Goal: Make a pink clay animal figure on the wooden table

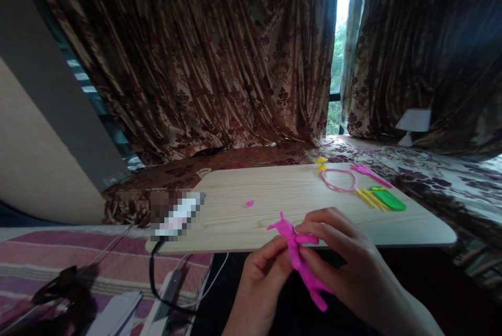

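A bright pink plastic toy piece [300,257] with small prongs at its top is held over the near edge of a light wooden board [298,205]. My left hand [261,278] pinches its lower left side with curled fingers. My right hand [341,257] wraps around it from the right, fingers closed on its middle. A tiny pink bit [250,203] lies on the board just beyond the hands.
At the board's far right lie a pink ring [339,179], a pink stick piece [371,174], yellow sticks [371,198], a green flat piece [390,200] and a yellow bit [321,161]. A blurred object [176,216] with a black cable sits at the left edge. Patterned curtains hang behind; a white lamp [411,124] stands right.
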`<action>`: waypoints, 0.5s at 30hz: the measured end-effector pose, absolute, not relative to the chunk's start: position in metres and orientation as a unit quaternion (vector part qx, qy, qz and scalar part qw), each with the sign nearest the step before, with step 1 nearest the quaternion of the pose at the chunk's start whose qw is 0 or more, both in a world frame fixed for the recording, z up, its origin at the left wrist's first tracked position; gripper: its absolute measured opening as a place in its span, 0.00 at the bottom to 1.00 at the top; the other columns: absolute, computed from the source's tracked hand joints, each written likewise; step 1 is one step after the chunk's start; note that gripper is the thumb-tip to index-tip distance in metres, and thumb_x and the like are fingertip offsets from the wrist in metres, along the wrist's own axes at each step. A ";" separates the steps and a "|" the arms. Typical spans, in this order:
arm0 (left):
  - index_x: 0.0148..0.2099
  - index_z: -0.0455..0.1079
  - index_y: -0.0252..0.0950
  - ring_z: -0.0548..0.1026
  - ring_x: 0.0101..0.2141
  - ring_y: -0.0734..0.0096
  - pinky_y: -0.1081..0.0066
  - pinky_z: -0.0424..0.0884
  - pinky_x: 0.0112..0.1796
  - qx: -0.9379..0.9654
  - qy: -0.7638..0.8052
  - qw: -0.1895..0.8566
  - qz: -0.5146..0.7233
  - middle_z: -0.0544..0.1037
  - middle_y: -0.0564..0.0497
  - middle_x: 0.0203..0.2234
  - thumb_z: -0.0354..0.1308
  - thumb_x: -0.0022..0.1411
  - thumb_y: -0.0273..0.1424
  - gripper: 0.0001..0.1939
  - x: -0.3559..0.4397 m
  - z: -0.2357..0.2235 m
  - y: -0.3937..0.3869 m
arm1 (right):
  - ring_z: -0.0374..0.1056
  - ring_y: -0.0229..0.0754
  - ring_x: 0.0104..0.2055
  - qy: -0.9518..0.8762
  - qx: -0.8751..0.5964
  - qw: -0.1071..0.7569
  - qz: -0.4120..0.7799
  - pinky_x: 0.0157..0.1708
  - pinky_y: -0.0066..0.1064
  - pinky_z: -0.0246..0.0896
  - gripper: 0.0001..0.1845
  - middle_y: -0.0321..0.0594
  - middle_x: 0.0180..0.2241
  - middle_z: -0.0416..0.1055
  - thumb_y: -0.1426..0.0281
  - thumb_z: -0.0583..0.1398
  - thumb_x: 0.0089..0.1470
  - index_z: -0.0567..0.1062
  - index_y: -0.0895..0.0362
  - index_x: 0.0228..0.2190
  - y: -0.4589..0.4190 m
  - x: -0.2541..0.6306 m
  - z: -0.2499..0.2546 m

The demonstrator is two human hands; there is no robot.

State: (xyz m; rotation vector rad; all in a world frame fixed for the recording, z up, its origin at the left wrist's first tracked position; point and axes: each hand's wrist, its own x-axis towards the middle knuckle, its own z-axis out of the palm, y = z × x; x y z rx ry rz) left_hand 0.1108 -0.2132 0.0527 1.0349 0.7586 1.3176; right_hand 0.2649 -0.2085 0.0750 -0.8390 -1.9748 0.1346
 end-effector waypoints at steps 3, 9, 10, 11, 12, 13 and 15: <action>0.36 0.77 0.36 0.74 0.34 0.71 0.74 0.66 0.39 0.421 0.360 0.587 0.590 0.80 0.52 0.28 0.65 0.50 0.29 0.08 0.109 0.049 -0.210 | 0.61 0.45 0.52 -0.802 -0.359 0.477 0.032 0.51 0.37 0.59 0.21 0.42 0.48 0.63 0.77 0.62 0.48 0.69 0.52 0.45 -0.214 0.267 0.075; 0.35 0.77 0.36 0.74 0.30 0.73 0.76 0.67 0.36 0.417 0.365 0.573 0.604 0.79 0.53 0.26 0.68 0.47 0.30 0.10 0.109 0.046 -0.211 | 0.59 0.45 0.54 -0.813 -0.355 0.461 0.017 0.50 0.37 0.60 0.11 0.42 0.50 0.60 0.75 0.61 0.51 0.71 0.52 0.38 -0.215 0.265 0.075; 0.35 0.77 0.37 0.74 0.31 0.72 0.75 0.68 0.36 0.418 0.364 0.571 0.606 0.79 0.52 0.27 0.68 0.47 0.30 0.10 0.109 0.046 -0.212 | 0.59 0.45 0.53 -0.814 -0.351 0.462 0.017 0.50 0.37 0.60 0.11 0.42 0.49 0.61 0.75 0.60 0.52 0.72 0.52 0.38 -0.214 0.265 0.075; 0.35 0.78 0.37 0.74 0.32 0.71 0.75 0.68 0.37 0.422 0.362 0.569 0.607 0.80 0.52 0.27 0.68 0.47 0.31 0.10 0.108 0.046 -0.213 | 0.59 0.45 0.53 -0.816 -0.346 0.463 0.016 0.50 0.37 0.60 0.10 0.42 0.49 0.61 0.75 0.60 0.52 0.72 0.52 0.38 -0.212 0.265 0.075; 0.35 0.78 0.37 0.75 0.32 0.71 0.74 0.68 0.38 0.428 0.358 0.565 0.608 0.80 0.52 0.27 0.67 0.48 0.32 0.09 0.108 0.046 -0.213 | 0.58 0.46 0.53 -0.816 -0.342 0.465 0.016 0.50 0.37 0.60 0.11 0.42 0.49 0.61 0.76 0.60 0.52 0.72 0.52 0.38 -0.211 0.264 0.075; 0.34 0.78 0.38 0.75 0.32 0.70 0.73 0.68 0.38 0.435 0.355 0.561 0.609 0.80 0.52 0.27 0.66 0.50 0.33 0.08 0.108 0.046 -0.213 | 0.58 0.46 0.54 -0.817 -0.339 0.467 0.016 0.50 0.37 0.60 0.11 0.42 0.48 0.61 0.76 0.59 0.52 0.72 0.52 0.38 -0.211 0.264 0.075; 0.34 0.79 0.38 0.75 0.33 0.69 0.72 0.67 0.39 0.447 0.353 0.552 0.609 0.81 0.51 0.28 0.64 0.52 0.33 0.06 0.108 0.047 -0.212 | 0.58 0.46 0.54 -0.818 -0.336 0.467 0.020 0.51 0.38 0.59 0.11 0.42 0.48 0.61 0.76 0.59 0.52 0.72 0.52 0.39 -0.211 0.264 0.075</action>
